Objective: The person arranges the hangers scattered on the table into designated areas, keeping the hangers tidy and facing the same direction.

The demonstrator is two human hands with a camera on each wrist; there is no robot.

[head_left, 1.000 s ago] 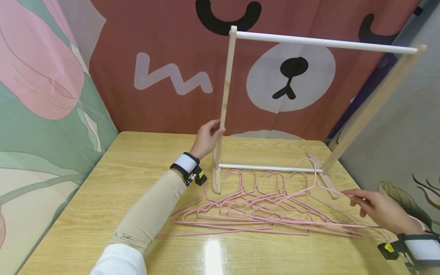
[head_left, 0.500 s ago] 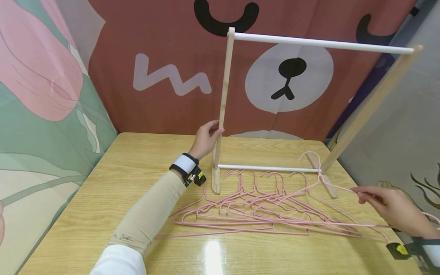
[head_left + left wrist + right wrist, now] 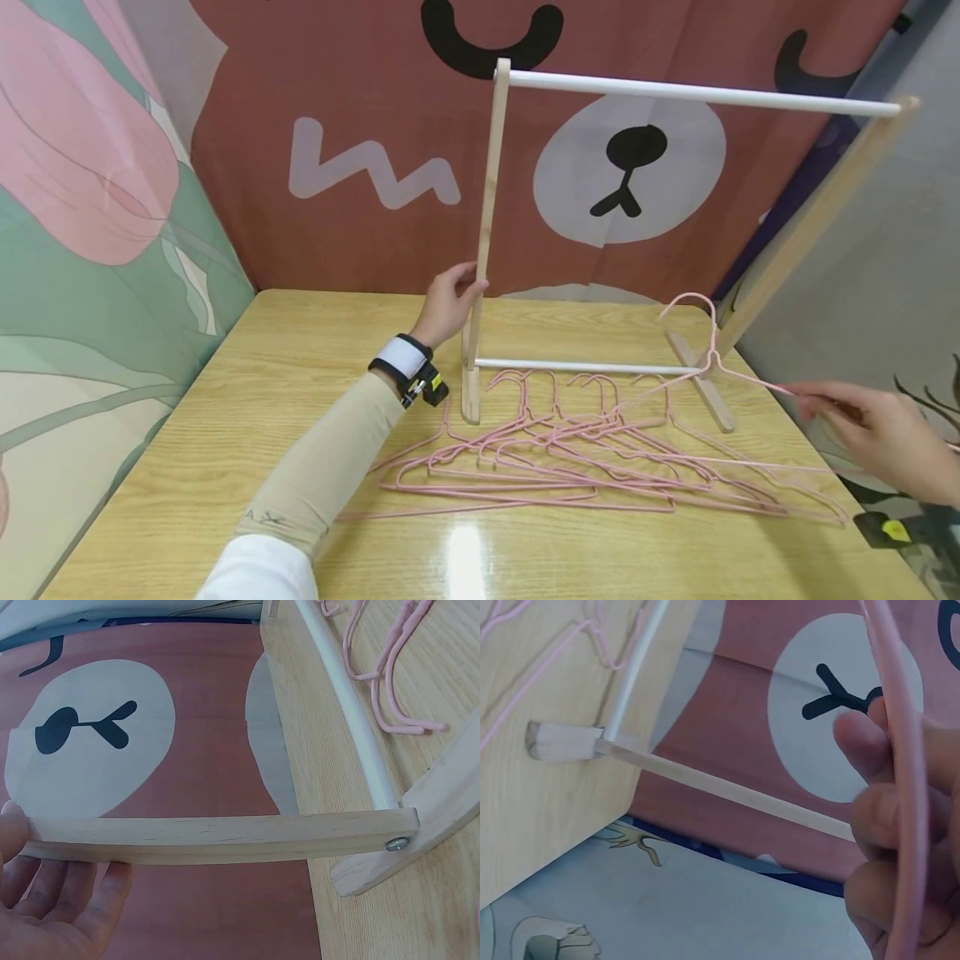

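In the head view, my left hand grips the left wooden upright of a small clothes rack. The left wrist view shows the thumb above this upright and the fingers beneath it. At the right, my right hand holds a pink clothes hanger by its sloping shoulder. Its hook stands up in front of the rack's right foot. Close in the right wrist view, the hanger crosses the curled fingers. Several more pink hangers lie overlapping on the table, hooks pointing to the rack.
The rack has a white top rod, a white lower rod and a right upright that leans outward. It stands on a wooden table. Printed cloths hang close behind and at both sides.
My right hand has moved right and slightly up, lifting its hanger, whose hook has risen beside the rack's right upright. The left hand stays on the left upright.
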